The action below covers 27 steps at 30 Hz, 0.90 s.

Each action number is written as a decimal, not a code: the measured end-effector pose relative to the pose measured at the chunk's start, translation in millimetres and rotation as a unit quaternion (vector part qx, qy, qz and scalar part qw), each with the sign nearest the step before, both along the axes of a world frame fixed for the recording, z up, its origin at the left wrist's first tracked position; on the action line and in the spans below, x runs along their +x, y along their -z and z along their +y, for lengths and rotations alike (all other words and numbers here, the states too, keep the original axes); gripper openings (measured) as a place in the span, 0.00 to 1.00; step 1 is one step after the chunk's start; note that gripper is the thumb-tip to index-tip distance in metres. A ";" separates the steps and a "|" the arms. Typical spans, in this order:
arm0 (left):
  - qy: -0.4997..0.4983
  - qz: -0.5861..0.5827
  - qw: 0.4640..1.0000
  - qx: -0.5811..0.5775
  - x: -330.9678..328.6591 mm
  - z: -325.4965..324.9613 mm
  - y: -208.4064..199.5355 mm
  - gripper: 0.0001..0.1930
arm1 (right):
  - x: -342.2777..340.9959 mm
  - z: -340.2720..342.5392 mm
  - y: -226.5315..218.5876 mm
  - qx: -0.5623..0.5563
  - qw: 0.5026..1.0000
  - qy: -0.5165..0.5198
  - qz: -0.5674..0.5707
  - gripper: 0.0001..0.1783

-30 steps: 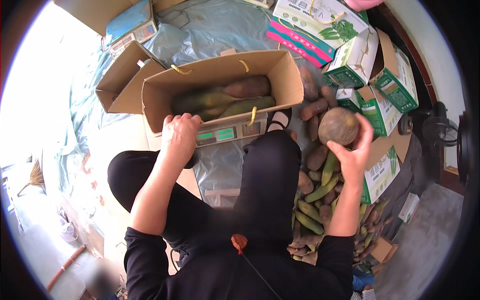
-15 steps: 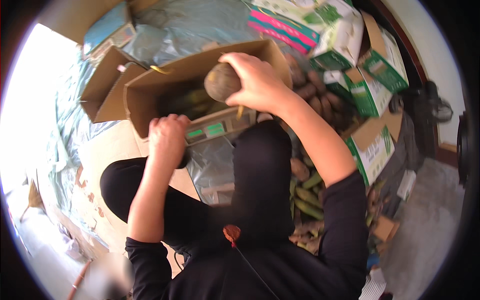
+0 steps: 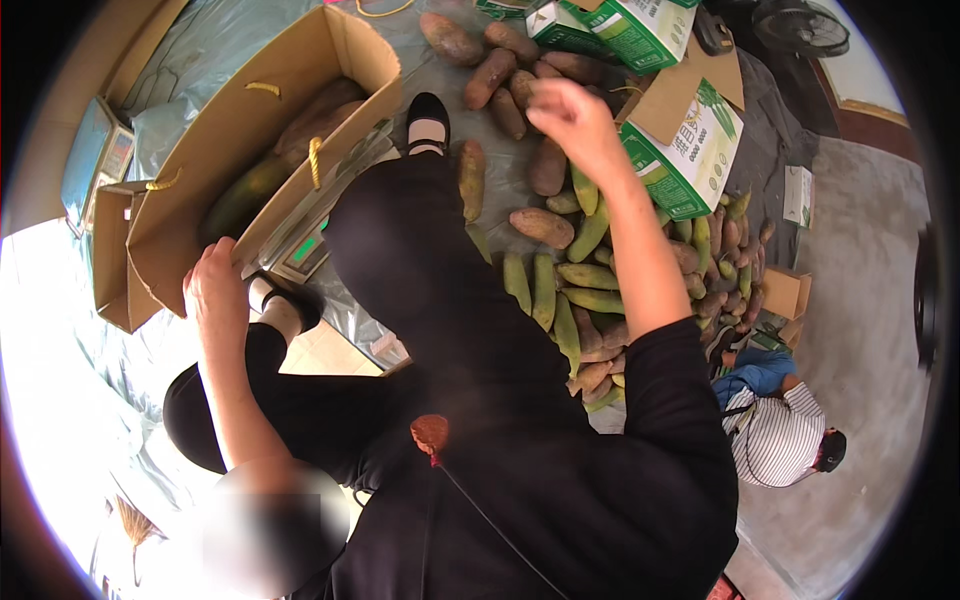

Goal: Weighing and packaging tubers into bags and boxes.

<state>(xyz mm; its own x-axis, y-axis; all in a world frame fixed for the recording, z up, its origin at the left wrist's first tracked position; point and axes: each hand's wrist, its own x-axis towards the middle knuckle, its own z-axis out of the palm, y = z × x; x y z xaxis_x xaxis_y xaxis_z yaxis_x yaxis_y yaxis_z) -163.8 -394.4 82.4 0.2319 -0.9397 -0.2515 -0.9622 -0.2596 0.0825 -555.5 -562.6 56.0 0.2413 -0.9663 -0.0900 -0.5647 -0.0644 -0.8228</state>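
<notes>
My left hand [image 3: 215,290] grips the near edge of an open brown cardboard box [image 3: 230,130] that sits on a weighing scale [image 3: 315,240]. Several long brown and green tubers [image 3: 290,135] lie inside the box. My right hand [image 3: 570,115] hovers with nothing in it and its fingers loosely curled, above a heap of brown and green tubers [image 3: 580,270] on the floor to my right. My legs in black trousers [image 3: 420,260] stretch between the box and the heap.
Green-and-white cartons [image 3: 680,140] stand behind the heap. A second open brown box [image 3: 110,260] lies to the left. A person in a striped shirt [image 3: 780,440] crouches at the right. A fan [image 3: 800,30] stands at the top right.
My right hand carried a round brown tuber to the box, let it go there, and has swung back right over the heap, empty. My left hand stayed on the box edge.
</notes>
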 end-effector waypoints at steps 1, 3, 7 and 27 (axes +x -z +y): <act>-0.011 0.009 1.000 -0.017 -4.0 -1.1 0.5 0.12 | -32.4 10.8 30.7 0.010 0.999 0.032 0.000 0.20; -0.018 0.010 0.999 -0.031 -1.9 1.6 3.4 0.10 | -80.4 38.3 85.4 0.038 0.995 0.086 0.043 0.20; -0.038 0.022 0.999 -0.027 -2.9 0.9 -0.1 0.12 | -158.4 104.0 187.5 0.111 0.974 0.172 0.093 0.21; -0.053 0.042 0.996 -0.052 -13.1 -4.5 -22.0 0.12 | -161.4 53.2 234.9 0.136 0.837 0.309 0.431 0.34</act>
